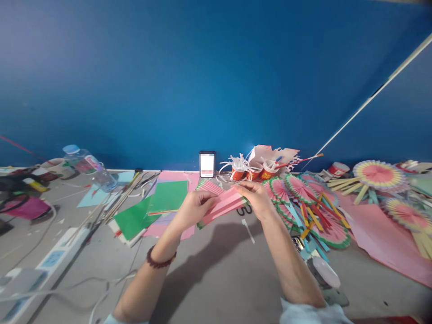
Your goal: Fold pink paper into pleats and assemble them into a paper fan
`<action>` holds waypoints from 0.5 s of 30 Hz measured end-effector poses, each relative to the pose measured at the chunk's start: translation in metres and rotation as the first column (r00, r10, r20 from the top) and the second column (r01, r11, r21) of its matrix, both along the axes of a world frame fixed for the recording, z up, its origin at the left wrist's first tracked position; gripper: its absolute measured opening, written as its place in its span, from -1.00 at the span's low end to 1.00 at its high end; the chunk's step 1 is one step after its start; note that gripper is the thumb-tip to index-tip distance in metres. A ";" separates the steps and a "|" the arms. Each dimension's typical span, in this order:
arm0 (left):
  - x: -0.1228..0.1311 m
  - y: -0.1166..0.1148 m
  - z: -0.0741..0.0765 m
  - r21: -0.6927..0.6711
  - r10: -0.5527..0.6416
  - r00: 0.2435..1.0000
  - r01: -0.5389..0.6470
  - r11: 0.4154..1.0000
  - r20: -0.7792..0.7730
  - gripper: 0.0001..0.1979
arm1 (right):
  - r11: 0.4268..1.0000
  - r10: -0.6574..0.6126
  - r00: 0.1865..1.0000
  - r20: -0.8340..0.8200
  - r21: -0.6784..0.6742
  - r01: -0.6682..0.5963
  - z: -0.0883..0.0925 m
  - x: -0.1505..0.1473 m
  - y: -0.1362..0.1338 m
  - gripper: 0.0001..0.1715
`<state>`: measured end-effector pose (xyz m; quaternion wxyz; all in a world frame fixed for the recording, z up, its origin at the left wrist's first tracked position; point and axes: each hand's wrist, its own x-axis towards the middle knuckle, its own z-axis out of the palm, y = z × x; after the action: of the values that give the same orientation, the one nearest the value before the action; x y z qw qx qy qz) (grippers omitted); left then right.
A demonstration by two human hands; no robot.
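A strip of pink pleated paper (222,204) with green edges is held up above the grey table, slanting up to the right. My left hand (195,207) pinches its left part between thumb and fingers. At its upper right end, my right hand (257,198) grips the paper, thumb and fingers closed on it. Just behind lies another pink folded paper (209,186) with fine pleats, partly hidden by the held strip. A small white strip (249,231) rests on the table below my right hand.
Green paper sheets (168,196) lie on the left, near thin sticks (126,198), a plastic bottle (83,160) and a power strip (50,265). A phone (207,164) leans on the blue wall. Red cups (269,170) and pleated paper fans (380,174) occupy the right.
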<state>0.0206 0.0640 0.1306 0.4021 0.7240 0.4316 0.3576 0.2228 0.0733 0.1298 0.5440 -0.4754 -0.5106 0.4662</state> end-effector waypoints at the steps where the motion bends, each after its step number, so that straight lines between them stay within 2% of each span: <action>1: 0.000 0.000 -0.001 0.015 0.012 1.000 -0.012 1.000 -0.011 -0.58 | 1.000 0.002 1.000 0.015 0.003 -0.002 -0.001 0.001 0.000 -0.74; 4: 0.001 0.001 -0.004 0.095 0.062 0.994 -0.054 0.994 -0.087 -0.66 | 0.999 0.009 0.987 0.161 0.049 -0.017 -0.001 0.002 0.000 -0.72; 6: 0.001 0.002 -0.006 0.163 0.083 0.983 -0.056 0.985 -0.166 -0.70 | 0.985 0.004 0.949 0.316 0.160 -0.057 0.001 0.002 -0.002 -0.72; 10: 0.002 0.001 -0.007 0.253 0.084 0.951 -0.007 0.967 -0.296 -0.73 | 0.887 -0.003 0.819 0.573 0.380 -0.263 0.006 -0.002 -0.007 -0.77; 12: 0.002 -0.001 -0.005 0.266 0.082 0.938 0.011 0.964 -0.337 -0.74 | 0.854 -0.006 0.764 0.646 0.400 -0.332 0.008 -0.005 -0.008 -0.86; 15: -0.001 -0.003 0.001 0.264 0.082 0.931 0.017 0.964 -0.357 -0.75 | 0.844 -0.042 0.746 0.664 0.423 -0.329 0.009 -0.007 -0.009 -0.86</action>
<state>0.0194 0.0611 0.1316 0.2093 0.8174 0.4594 0.2776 0.2162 0.0640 0.1390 0.3996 -0.4013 -0.8086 0.1595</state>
